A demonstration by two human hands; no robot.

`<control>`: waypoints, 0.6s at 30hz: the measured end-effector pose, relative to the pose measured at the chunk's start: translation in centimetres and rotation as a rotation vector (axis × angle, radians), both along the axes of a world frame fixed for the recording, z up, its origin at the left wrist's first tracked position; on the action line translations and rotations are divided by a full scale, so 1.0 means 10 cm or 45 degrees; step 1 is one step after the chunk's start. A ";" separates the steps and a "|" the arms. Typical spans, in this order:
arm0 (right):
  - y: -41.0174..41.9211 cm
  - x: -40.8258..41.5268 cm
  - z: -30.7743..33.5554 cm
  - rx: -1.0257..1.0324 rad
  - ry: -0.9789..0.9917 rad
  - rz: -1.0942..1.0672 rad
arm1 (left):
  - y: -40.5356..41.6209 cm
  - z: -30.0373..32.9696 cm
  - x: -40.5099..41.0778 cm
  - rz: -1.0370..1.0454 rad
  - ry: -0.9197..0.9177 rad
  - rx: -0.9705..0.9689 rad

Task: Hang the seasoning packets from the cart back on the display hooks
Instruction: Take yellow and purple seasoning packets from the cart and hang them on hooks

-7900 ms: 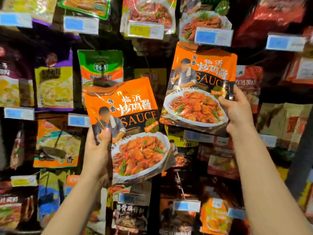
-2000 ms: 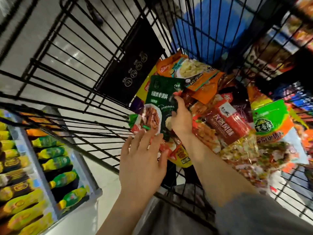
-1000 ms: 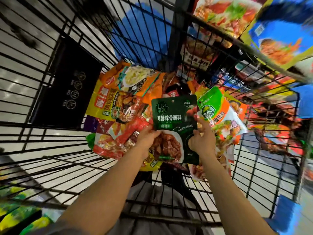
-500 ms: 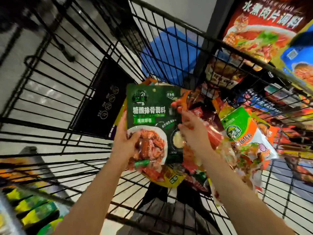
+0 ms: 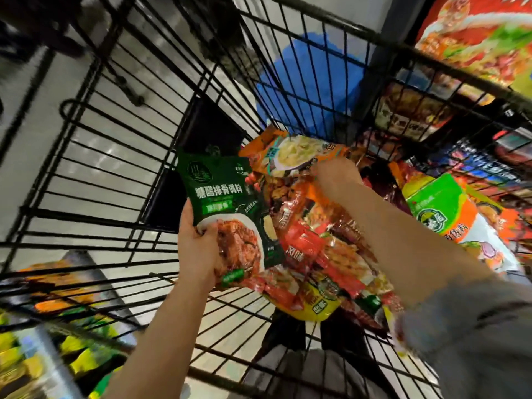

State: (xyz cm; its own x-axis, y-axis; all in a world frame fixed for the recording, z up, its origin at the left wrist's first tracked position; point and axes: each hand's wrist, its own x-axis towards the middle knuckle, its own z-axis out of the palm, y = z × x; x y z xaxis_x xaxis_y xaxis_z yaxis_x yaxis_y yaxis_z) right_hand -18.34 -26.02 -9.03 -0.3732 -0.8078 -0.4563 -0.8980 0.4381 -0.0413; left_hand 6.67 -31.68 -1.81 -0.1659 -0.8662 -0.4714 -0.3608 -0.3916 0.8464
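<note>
Head view shows your left hand gripping the green packet by its lower edge above the cart, hang-hole end up for hooking, while your right hand reaches into the packet pile, its fingers hidden.

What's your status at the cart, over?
Left hand grips dark green packet. Right hand down in packet pile, grip unclear. Nothing hung yet.
</note>
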 end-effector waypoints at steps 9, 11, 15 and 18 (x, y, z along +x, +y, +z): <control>0.91 0.44 0.42 -0.842 -0.233 -0.378 | 0.28 -0.03 -0.20 -0.019 0.088 0.265; 1.11 0.61 0.53 -1.032 -0.332 -0.425 | 0.42 0.00 -0.37 -0.093 0.125 0.290; 1.39 0.85 0.70 -1.103 -0.449 -0.514 | 0.69 -0.02 -0.76 -0.155 0.171 0.344; 1.66 0.99 0.60 -0.960 -0.402 -0.451 | 0.84 -0.10 -0.93 -0.216 0.127 0.392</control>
